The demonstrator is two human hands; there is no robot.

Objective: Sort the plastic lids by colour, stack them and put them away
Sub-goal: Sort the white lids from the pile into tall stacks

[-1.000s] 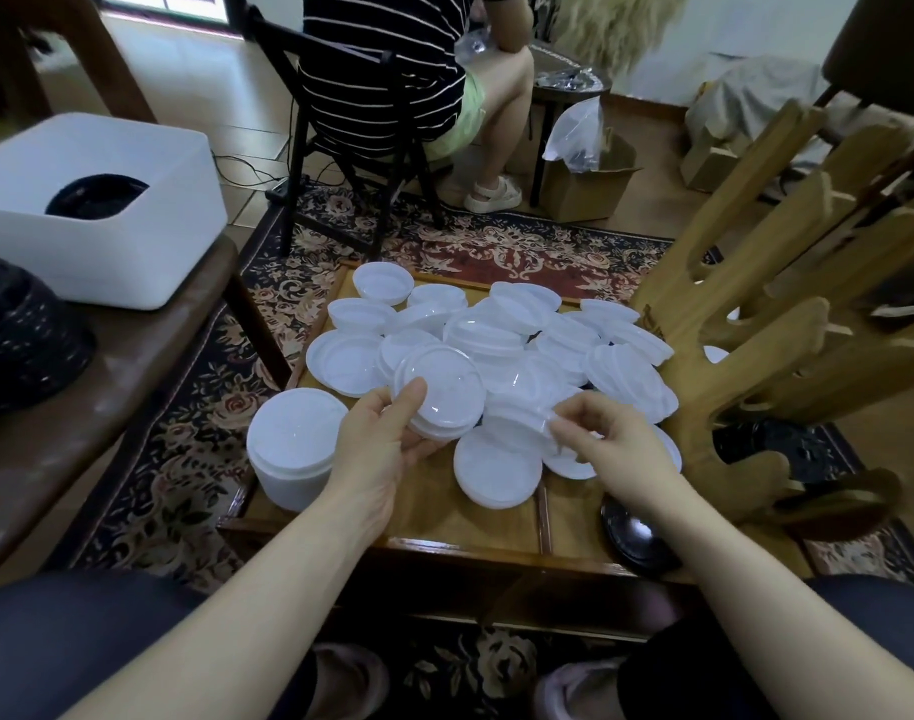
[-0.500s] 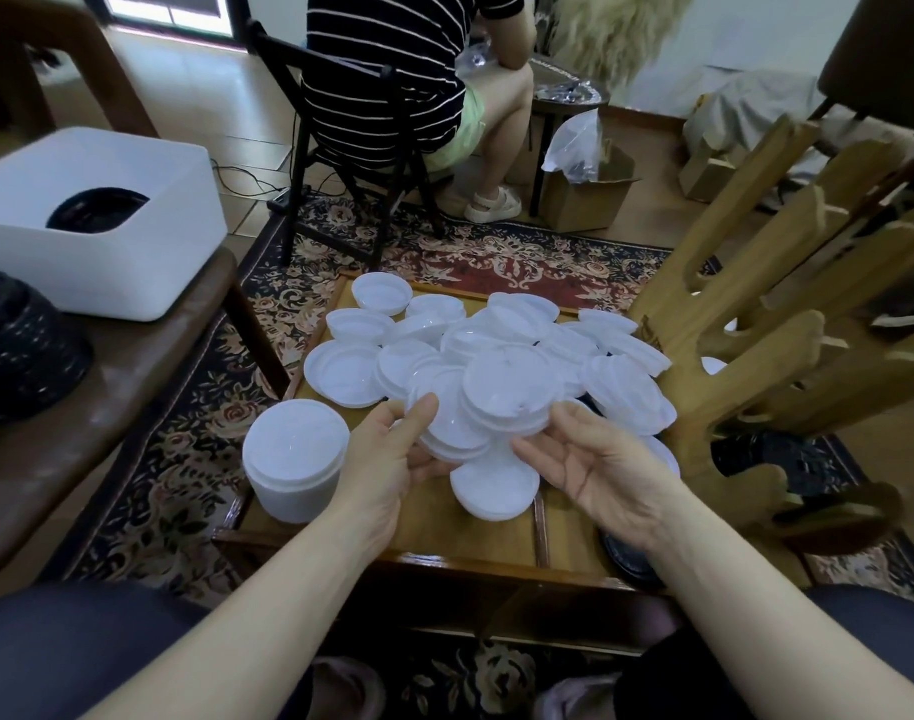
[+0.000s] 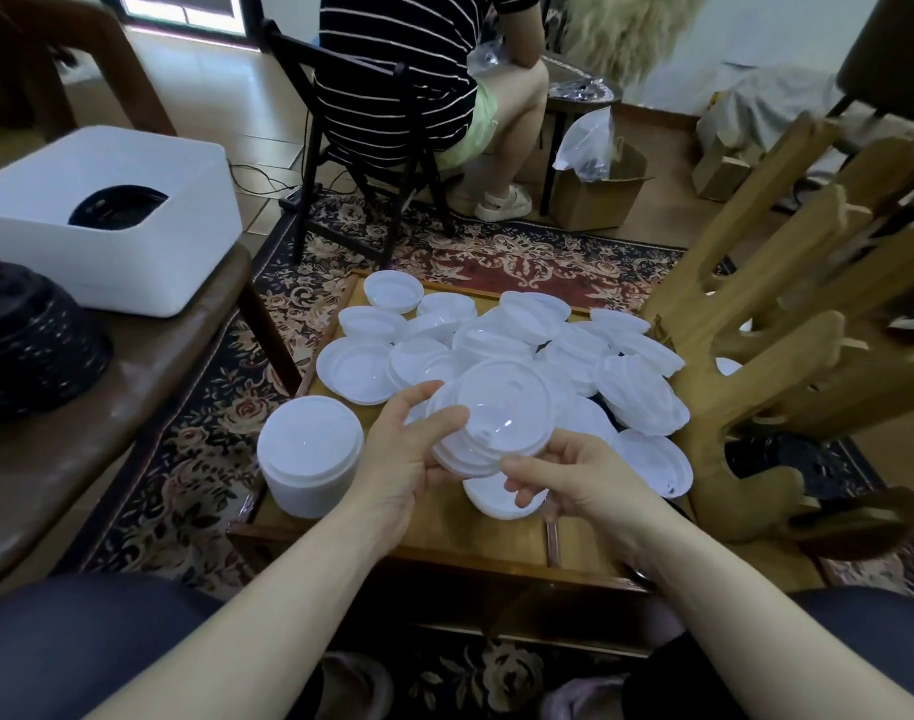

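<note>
Low over a patterned rug (image 3: 195,459), a wooden table (image 3: 444,532) is strewn with loose white lids (image 3: 636,392), and a tall finished stack (image 3: 309,454) is set at its near left corner. A small stack of lids (image 3: 491,423) is held tilted just above the pile, gripped at its left edge by the left hand (image 3: 397,459). Its near edge is pinched by the curled fingers of the right hand (image 3: 574,480).

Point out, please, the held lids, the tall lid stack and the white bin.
held lids (image 3: 496,407), head view, on the clear top lid's middle.
tall lid stack (image 3: 309,449), head view, on its top face.
white bin (image 3: 132,272), head view, on its front wall.
</note>
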